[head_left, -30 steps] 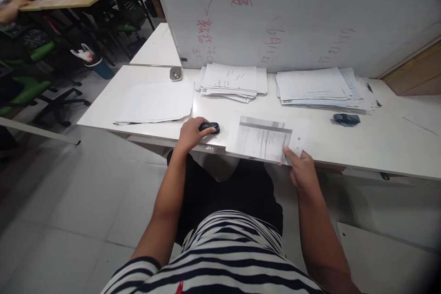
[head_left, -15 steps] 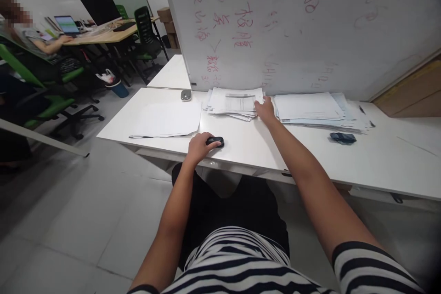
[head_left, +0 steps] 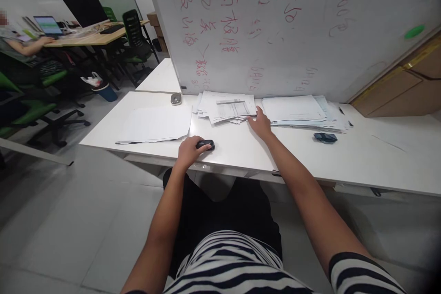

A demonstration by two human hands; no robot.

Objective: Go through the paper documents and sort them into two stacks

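Note:
My left hand rests near the front edge of the white table, its fingers closed over a small black device. My right hand is stretched out flat on the table, fingers spread, just off the lower right corner of the middle paper stack. A printed sheet lies on top of that stack. The right hand holds nothing.
A second paper stack lies to the right, with a dark blue object in front of it. Loose white sheets lie at the left beside a small grey device. A whiteboard stands behind the table. Another person sits at a desk far left.
My right hand carried the printed sheet from the table's front edge onto the middle stack, let it go, and has drawn back a little. My left hand stayed on the black device.

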